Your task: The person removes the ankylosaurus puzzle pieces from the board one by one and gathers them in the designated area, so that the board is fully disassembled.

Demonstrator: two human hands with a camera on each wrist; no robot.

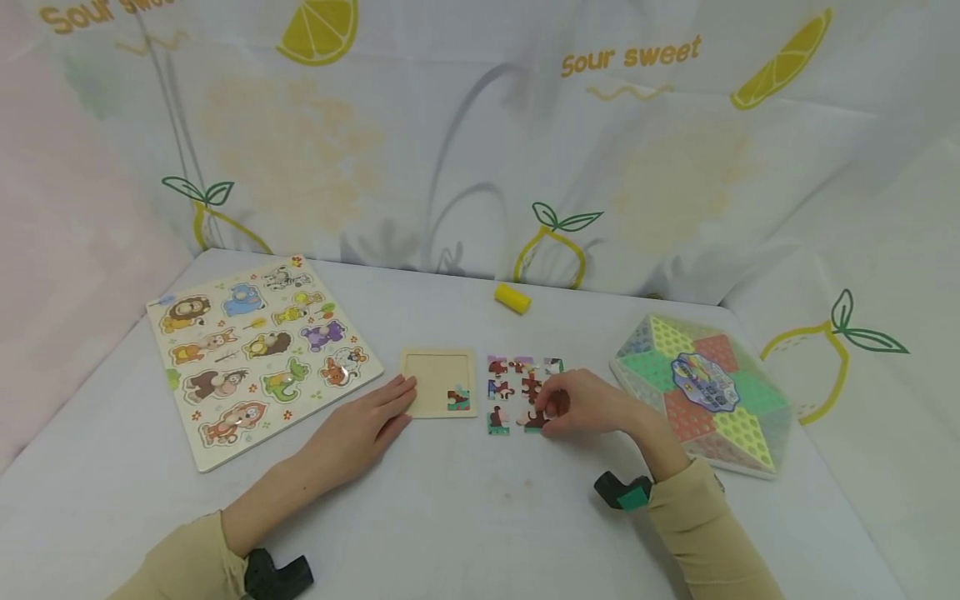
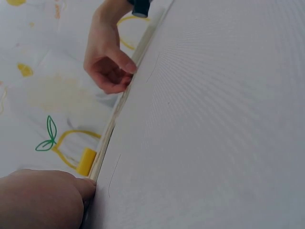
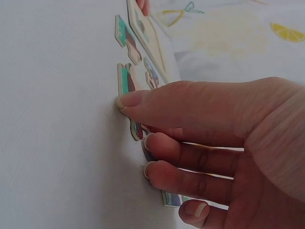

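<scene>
A small square wooden puzzle tray [image 1: 435, 379] lies mid-table, with one jigsaw piece [image 1: 458, 400] in its lower right corner. My left hand [image 1: 371, 417] rests with extended fingers on the tray's left edge. To the tray's right several loose jigsaw pieces [image 1: 498, 419] lie in two rough columns. My right hand [image 1: 588, 404] is over the lower right of them. In the right wrist view, its thumb and forefinger pinch a jigsaw piece [image 3: 125, 78] with a green edge, low at the table; the other fingers curl loosely. That hand hides part of the pieces.
A large animal peg puzzle board [image 1: 262, 354] lies on the left. On the right sits a hexagonal clear box [image 1: 705, 392] with coloured patterned triangles. A yellow cylinder [image 1: 512, 298] lies behind the pieces, near the lemon-print cloth [image 1: 450, 125].
</scene>
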